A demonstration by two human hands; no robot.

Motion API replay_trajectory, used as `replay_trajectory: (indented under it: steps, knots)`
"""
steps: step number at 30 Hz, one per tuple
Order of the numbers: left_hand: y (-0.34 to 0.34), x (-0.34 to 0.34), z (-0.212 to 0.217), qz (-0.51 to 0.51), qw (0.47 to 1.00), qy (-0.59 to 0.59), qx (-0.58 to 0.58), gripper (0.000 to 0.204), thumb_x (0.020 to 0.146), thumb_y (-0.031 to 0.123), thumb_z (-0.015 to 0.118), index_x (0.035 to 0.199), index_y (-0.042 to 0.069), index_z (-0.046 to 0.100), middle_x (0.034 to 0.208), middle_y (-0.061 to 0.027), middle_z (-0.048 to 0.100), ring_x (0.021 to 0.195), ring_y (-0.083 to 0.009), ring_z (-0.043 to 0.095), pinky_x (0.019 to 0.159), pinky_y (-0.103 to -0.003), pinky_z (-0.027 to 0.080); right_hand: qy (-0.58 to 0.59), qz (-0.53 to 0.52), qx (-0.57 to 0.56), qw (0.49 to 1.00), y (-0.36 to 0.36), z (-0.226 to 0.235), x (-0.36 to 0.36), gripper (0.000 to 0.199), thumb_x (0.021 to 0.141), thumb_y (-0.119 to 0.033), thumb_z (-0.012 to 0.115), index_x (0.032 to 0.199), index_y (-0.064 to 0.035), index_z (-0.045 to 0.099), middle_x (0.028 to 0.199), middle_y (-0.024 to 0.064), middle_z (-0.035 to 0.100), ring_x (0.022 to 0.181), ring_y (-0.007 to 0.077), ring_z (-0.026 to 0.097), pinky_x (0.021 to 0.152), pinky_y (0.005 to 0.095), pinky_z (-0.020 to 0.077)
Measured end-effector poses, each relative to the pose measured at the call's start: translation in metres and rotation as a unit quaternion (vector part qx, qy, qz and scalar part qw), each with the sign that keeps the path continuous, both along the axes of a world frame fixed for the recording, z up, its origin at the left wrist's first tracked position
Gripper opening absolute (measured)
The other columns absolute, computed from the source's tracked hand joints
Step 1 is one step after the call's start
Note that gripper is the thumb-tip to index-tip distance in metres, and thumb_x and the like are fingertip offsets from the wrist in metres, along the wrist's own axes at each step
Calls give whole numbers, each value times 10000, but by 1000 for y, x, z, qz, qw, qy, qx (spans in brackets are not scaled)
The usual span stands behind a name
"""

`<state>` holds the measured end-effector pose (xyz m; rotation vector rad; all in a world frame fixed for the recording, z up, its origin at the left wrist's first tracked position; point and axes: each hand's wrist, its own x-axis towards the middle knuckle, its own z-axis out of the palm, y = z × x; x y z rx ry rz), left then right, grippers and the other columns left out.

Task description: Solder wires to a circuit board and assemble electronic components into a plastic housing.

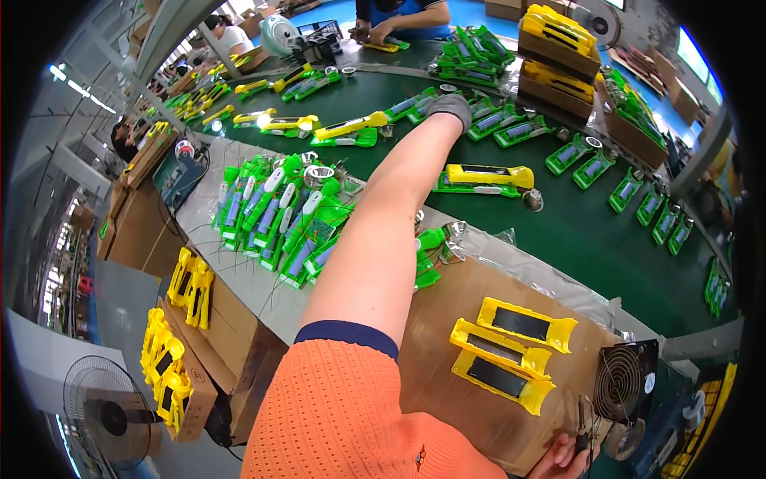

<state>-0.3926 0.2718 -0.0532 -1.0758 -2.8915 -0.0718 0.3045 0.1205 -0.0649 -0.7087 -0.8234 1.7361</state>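
Observation:
My left arm stretches far across to the green belt. Its hand (451, 109), in a grey glove, is over the green housings (487, 124) lying in a row there; its fingers are mostly hidden. At the lower right, my bare right hand (565, 458) closes around a slim, dark-handled tool (585, 437) with thin prongs. Left of it on a brown board lie three yellow shells (499, 375) with black panels. A heap of green housings (279, 211) with purple cylinders and loose wires sits left of my arm. A yellow-and-green unit (487, 176) lies on the belt beyond.
A small round-grilled fan (625, 382) stands by my right hand. Cardboard boxes (558, 84) of yellow parts are stacked at the far side. Another box (199, 399) of yellow shells and a standing fan (108, 415) are at left. A co-worker's hands (381, 33) work across the belt.

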Motion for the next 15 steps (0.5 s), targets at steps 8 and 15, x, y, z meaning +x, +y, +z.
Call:
replay_trajectory:
  steps: [8,15]
  knots:
    - [-25,56,71,52,998,-2,33,327,802,186,717,1114,87,722,1153,-166,706,1070,-328,687,892,-460,544,-10,-12,-27,1000,3,1,-1,301,1009,-302,515,746,-157,506,666,-14,483,739,168,504,880,447,409]
    - [-94,93,129,-69,988,129,56,414,708,259,683,1047,22,685,1067,-207,705,1028,-354,688,876,-457,544,-17,-55,-36,998,4,2,7,86,1032,-132,477,950,-154,486,578,-46,333,578,80,414,1025,385,464]
